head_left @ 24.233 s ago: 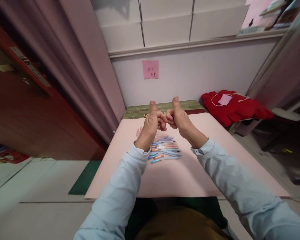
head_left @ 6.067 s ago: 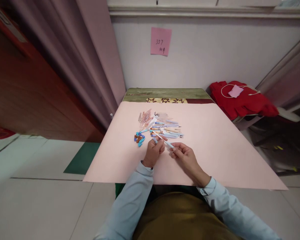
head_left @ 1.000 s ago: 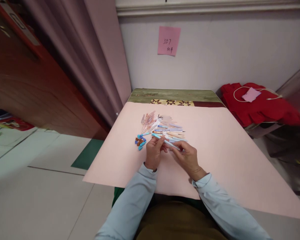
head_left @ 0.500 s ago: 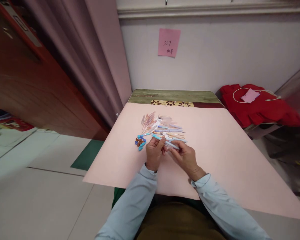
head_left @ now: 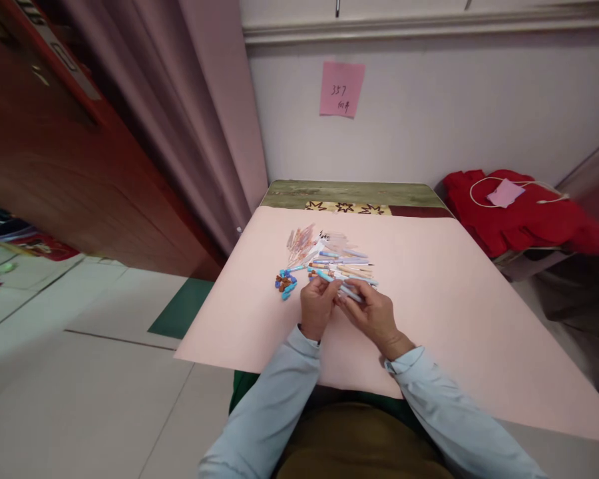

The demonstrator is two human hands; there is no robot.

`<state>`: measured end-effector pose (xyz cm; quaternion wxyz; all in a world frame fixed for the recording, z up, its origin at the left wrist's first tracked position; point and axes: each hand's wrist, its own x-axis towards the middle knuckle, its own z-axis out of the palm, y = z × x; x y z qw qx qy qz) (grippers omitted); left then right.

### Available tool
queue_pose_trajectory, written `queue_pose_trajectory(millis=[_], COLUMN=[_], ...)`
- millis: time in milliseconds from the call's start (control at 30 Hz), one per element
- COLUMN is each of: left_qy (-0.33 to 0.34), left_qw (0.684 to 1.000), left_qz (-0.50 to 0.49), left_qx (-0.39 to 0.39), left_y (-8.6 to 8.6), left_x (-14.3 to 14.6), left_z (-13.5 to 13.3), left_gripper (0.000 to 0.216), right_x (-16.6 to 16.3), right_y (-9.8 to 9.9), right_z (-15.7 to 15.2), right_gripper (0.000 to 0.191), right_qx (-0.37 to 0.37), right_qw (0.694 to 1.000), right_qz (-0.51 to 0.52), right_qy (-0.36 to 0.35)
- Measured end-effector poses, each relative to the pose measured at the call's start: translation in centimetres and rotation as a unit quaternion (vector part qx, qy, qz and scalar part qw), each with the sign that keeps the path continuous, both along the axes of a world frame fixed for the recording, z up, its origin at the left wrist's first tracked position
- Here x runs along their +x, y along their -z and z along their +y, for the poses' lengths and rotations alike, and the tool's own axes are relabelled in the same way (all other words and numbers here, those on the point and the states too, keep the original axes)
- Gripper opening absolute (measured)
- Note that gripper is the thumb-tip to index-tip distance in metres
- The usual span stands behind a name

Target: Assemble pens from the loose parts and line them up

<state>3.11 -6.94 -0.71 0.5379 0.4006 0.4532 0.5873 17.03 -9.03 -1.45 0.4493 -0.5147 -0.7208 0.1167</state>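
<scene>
My left hand (head_left: 318,305) and my right hand (head_left: 372,311) are close together above the near edge of a spread of pens. Both are closed on one slim light-blue pen (head_left: 351,293), whose bright turquoise end (head_left: 323,274) sticks out past my left fingers. My right thumb and fingers pinch its paler body; some fingertips are hidden. Beyond my hands lie several pen parts (head_left: 349,261), white, pale blue and tan. A small heap of blue and brown caps (head_left: 285,283) sits left of my left hand. Clear and pinkish slender pieces (head_left: 300,243) lie farther back.
Pale pink paper (head_left: 444,319) covers the table, with its green wooden top (head_left: 359,190) showing at the back. Red cloth (head_left: 529,223) with a white cord lies at the right. A curtain (head_left: 199,113) and brown door (head_left: 104,179) stand left. A pink note (head_left: 342,90) is on the wall.
The whole view has shifted slightly, so everything appears a little farther right. My hands keep hold of the pen and have drawn slightly closer together.
</scene>
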Motion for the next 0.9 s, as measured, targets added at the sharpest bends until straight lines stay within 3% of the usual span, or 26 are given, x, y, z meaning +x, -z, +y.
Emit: queue_pose_trajectory(millis=[133, 233, 333, 467, 667, 800, 900], left_qy=[-0.011, -0.089, -0.198, -0.268, -0.262, -0.263, -0.271], left_qw=[0.999, 0.985, 0.931, 0.860, 0.810, 0.804, 0.800], left_qz=[0.036, 0.127, 0.273, 0.392, 0.485, 0.496, 0.500], left_qx=[0.027, 0.079, 0.137, 0.187, 0.201, 0.199, 0.193], left_y=[-0.4, -0.7, -0.7, -0.1, 0.4, 0.5, 0.6], left_x=[-0.1, -2.3, -5.9, -9.5, -9.6, -9.6, -9.8], left_z=[-1.0, -2.2, -3.3, -3.8, -3.2, -2.8, -2.7], left_gripper=[0.030, 0.027, 0.023, 0.015, 0.022, 0.021, 0.019], right_x=[0.1, 0.4, 0.7, 0.7, 0.3, 0.1, 0.3], right_y=[0.1, 0.1, 0.2, 0.5, 0.6, 0.5, 0.4], right_z=[-0.1, -0.2, 0.0, 0.2, 0.5, 0.8, 1.0], right_gripper=[0.020, 0.022, 0.026, 0.028, 0.025, 0.027, 0.025], right_qx=[0.016, -0.013, -0.031, -0.050, -0.090, -0.129, -0.136], right_qw=[1.000, 0.997, 0.995, 0.993, 0.970, 0.929, 0.908], right_qz=[0.010, 0.048, 0.068, 0.078, 0.226, 0.345, 0.394], right_qy=[0.020, 0.056, 0.069, 0.072, 0.029, -0.044, -0.052])
